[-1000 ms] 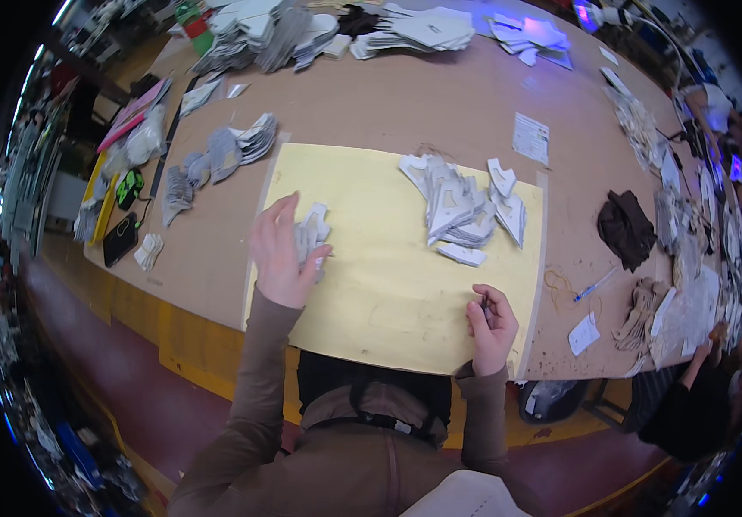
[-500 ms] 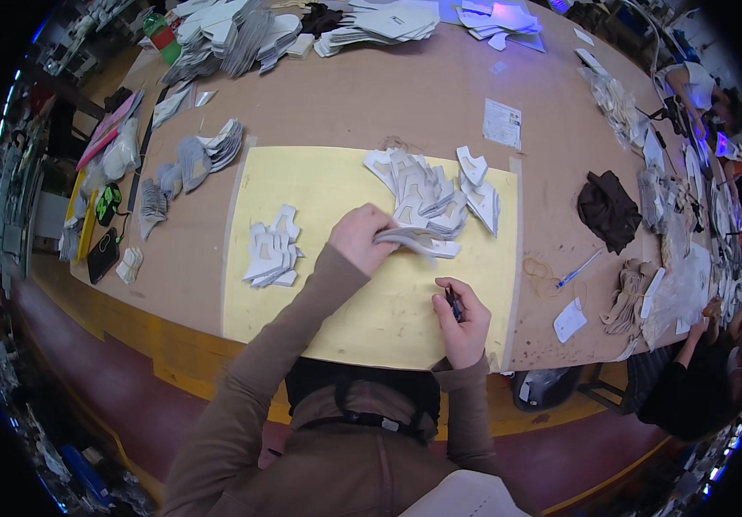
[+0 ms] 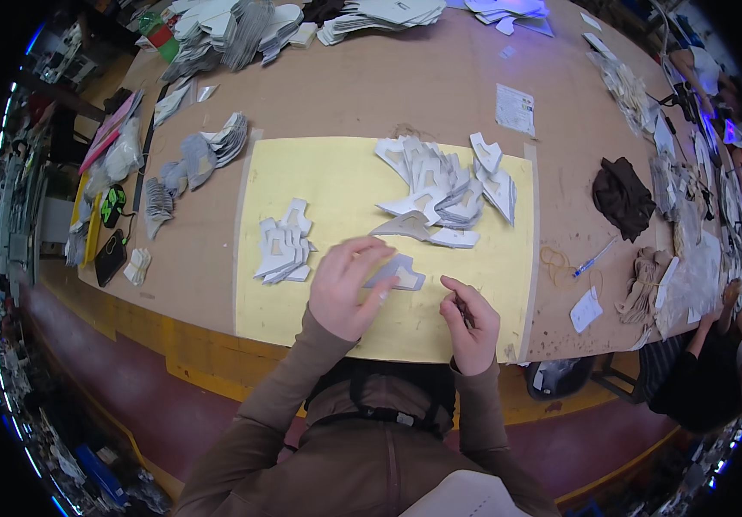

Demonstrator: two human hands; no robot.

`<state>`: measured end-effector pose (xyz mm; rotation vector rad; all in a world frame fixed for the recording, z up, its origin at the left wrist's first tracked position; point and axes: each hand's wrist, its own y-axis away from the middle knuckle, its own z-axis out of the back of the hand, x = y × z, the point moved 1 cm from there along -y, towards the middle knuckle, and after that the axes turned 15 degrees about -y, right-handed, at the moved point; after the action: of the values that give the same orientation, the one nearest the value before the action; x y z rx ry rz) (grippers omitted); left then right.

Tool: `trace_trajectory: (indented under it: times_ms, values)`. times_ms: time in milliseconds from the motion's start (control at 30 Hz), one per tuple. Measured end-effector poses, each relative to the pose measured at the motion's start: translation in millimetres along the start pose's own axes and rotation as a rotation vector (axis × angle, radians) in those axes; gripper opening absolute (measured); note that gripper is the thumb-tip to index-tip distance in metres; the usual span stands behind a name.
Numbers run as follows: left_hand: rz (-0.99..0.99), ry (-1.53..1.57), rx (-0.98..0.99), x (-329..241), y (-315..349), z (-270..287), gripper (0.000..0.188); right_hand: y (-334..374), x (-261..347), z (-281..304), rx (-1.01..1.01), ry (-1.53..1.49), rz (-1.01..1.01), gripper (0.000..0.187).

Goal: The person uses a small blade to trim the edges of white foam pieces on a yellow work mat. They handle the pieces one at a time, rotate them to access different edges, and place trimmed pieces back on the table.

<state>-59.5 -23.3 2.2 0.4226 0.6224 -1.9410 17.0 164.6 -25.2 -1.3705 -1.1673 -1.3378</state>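
yellow sheet (image 3: 319,172) mid-frame, red floor (image 3: 134,372) lower left; our left hand (image 3: 343,290) loosely open at a grey piece (image 3: 402,265), right hand (image 3: 474,334) half-curled, hold unclear.

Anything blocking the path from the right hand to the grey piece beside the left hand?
Nothing visible: only the yellow sheet shows between the right hand and the grey piece. The left hand overlaps the piece's left side, outside that gap.

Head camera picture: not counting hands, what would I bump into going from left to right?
Black phone, green bottle, small pile of white pieces, grey piece, blue pen, bundle of brown pieces.
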Motion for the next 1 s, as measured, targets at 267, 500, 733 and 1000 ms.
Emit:
trace_trajectory:
  times_ms: [267,500,733,1000]
  values:
    - [0.081,0.117,0.27,26.9,8.0,-16.9,0.031,5.8,19.7,-2.6,0.101,0.104,0.022,0.044]
    - [0.303,0.74,0.281,2.7,13.3,-8.4,0.025,3.3,39.5,-26.3,0.161,0.174,0.219,0.043]
    - [0.248,0.755,0.266,-0.6,23.7,7.5,0.031,-1.8,39.0,-32.3,0.119,0.182,0.184,0.036]
    - [0.112,0.484,0.213,-8.4,16.3,18.6,0.038,-1.2,37.7,-31.4,0.119,0.195,0.243,0.033]
